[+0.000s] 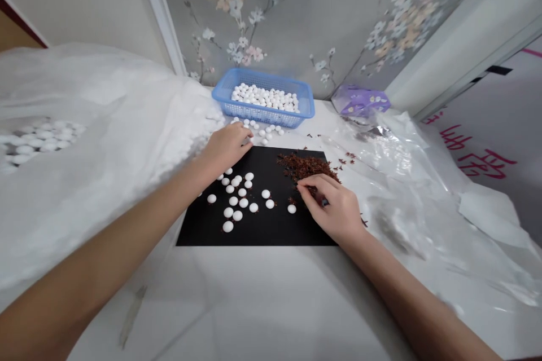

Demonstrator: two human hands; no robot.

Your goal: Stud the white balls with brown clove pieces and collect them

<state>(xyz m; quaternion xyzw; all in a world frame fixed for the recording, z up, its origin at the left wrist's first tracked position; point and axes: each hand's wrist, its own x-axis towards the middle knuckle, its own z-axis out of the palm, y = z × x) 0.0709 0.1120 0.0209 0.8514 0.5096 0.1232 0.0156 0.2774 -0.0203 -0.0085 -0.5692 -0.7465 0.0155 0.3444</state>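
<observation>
My left hand (231, 144) is just behind the left part of a black mat (271, 235), its fingers bent and the thumb apart from them. Loose white balls (271, 132) lie by its fingertips, in front of a blue basket. My right hand (332, 206) is at the near edge of a heap of small reddish-brown star-shaped pieces (307, 166). Thumb and forefinger are pinched together there; what they hold is too small to make out. Several white domed pieces (243, 202) are scattered over the mat's left half, some with brown bits at their undersides. One white piece (292, 209) sits left of my right hand.
The blue basket (262, 117) of white balls stands against the flowered wall. A large translucent bag (105, 107) of white balls fills the left side. On the right are crumpled clear plastic bags (393, 163) and a purple packet (364, 101). Stray brown pieces (349, 155) lie beside the mat.
</observation>
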